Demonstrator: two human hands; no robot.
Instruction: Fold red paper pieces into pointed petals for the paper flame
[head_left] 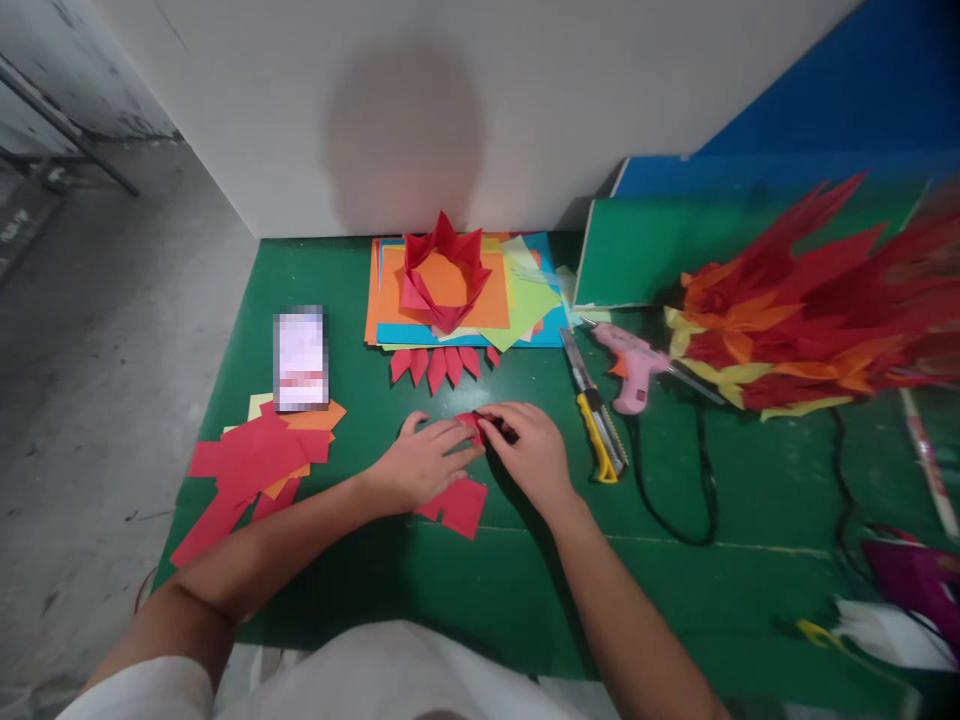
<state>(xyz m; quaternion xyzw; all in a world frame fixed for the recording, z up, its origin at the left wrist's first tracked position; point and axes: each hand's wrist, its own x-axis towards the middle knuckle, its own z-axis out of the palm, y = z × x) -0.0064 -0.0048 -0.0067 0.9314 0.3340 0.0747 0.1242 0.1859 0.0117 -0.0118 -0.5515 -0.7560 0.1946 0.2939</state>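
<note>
My left hand (420, 462) and my right hand (529, 450) meet over a small piece of red paper (471, 422) on the green table (525, 580), fingertips pinching and pressing it flat. More red paper squares (459, 503) lie under my left hand. Just beyond my hands sits a row of folded red petals (439, 365). Behind them a red folded paper crown (444, 270) stands on a stack of coloured paper sheets (457, 295).
Red and orange paper scraps (251, 465) lie at the left beside a phone (301, 358). A yellow utility knife (596, 410) and a pink glue gun (634, 365) with black cord lie right. A large red-orange paper flower (810, 310) fills the far right.
</note>
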